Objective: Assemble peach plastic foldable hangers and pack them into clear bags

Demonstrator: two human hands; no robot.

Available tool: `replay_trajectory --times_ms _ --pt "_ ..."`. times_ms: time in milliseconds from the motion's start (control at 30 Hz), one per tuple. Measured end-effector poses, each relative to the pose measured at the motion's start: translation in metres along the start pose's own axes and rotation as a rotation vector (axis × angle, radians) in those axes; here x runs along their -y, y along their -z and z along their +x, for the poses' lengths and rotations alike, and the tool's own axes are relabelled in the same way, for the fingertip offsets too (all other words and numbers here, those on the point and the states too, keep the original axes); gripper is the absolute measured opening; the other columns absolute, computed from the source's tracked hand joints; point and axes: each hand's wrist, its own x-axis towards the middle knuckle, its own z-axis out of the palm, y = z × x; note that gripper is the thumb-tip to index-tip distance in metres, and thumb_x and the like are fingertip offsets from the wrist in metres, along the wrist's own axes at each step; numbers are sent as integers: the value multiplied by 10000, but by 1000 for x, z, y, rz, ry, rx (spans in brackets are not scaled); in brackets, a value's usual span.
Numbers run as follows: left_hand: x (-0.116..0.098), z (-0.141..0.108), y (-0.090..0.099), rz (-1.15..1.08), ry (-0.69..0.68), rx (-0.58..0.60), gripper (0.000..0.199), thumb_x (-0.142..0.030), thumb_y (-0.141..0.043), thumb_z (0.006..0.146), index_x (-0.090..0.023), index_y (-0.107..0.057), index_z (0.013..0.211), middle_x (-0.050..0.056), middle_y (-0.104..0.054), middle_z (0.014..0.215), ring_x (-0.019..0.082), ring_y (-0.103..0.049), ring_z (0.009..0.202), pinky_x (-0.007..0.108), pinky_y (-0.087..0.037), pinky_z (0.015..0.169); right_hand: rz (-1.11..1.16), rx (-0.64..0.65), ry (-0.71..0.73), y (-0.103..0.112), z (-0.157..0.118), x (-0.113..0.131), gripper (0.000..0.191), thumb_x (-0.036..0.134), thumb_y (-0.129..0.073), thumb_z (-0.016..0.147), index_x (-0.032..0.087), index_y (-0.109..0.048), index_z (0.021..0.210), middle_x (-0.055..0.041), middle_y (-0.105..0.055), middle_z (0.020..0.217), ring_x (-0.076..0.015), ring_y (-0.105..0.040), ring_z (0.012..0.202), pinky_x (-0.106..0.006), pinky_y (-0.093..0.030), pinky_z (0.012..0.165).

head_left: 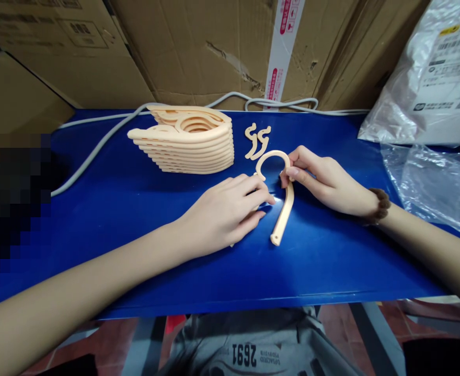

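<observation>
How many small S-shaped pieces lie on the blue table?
2: one piece right of the stack, another piece beside it, both beyond the hook; the left hand may hide more.

Glossy blue tabletop (136, 271); smooth plastic-looking hook (283, 216); matt brown cardboard (198, 57); clear plastic bag (437, 183).

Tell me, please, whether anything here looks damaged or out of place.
The cardboard at the back looks damaged: a ragged gash slants down toward the tape, with a smaller tear to the tape's right. The stack of pale pieces looks orderly, and I see nothing spilled.
</observation>
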Motion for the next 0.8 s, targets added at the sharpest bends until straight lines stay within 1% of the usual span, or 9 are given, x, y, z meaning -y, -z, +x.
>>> replay_trajectory --times_ms 133,233,267,367,433,500,600,700,800 --pt "-1 1 0 -37 63 -43 176 -125 -506 992 -185 -637 1094 59 -661 1175 214 -616 1071 351 -479 937 -31 9 24 0 1 -1 273 500 -442 1050 256 -524 958 -3 -706 856 -177 -646 762 -302 -472 769" --pt "-3 1 -1 40 145 -89 56 -202 -563 991 -185 -613 1008 44 -654 1077 214 -621 996 340 -475 862 -36 8 35 1 1 0 261 484 -433 1055 259 -520 957 -11 -702 868 -181 -647 783 -306 -476 778" --pt "-3 1 -1 74 185 -103 65 -248 -584 990 -186 -601 989 41 -652 1049 215 -624 963 337 -473 832 -31 7 39 1 1 0 256 481 -434 1055 259 -517 957 -13 -702 873 -183 -650 794 -308 -476 783" --pt "-3 0 -2 124 280 -150 211 -385 -647 970 -189 -570 975 25 -654 988 207 -631 890 319 -467 766 -9 7 50 -1 2 1 239 461 -444 1056 253 -519 966 -12 -704 885 -180 -661 817 -303 -472 792" --pt "-2 1 -4 120 321 -167 268 -434 -669 955 -190 -559 980 18 -665 977 202 -639 885 306 -463 748 3 2 45 -2 2 2 235 456 -449 1055 247 -526 977 -11 -711 886 -180 -669 824 -303 -472 788" --pt "-2 3 -4 117 363 -158 296 -463 -674 945 -193 -558 977 16 -674 970 207 -647 896 305 -462 739 25 -12 26 -4 2 3 239 463 -458 1051 248 -529 977 -11 -722 890 -189 -679 844 -312 -479 799" --pt "-3 5 -3 109 422 -111 264 -449 -659 934 -202 -564 946 16 -684 949 219 -650 909 308 -461 729 99 -35 -15 -6 2 5 237 477 -478 1043 259 -531 965 -13 -736 905 -205 -695 884 -328 -495 844" --pt "-6 7 1 100 470 -70 157 -356 -623 910 -211 -563 904 15 -690 929 222 -649 889 310 -450 703 155 -53 -32 -8 1 7 216 470 -493 1040 268 -531 975 -6 -740 913 -210 -706 903 -338 -501 872" --pt "-8 8 3 128 513 -40 83 -292 -589 866 -217 -557 851 11 -686 867 223 -643 843 307 -423 648 140 -68 -31 -8 1 9 209 458 -493 1043 265 -536 976 -8 -749 925 -215 -710 914 -348 -495 881"
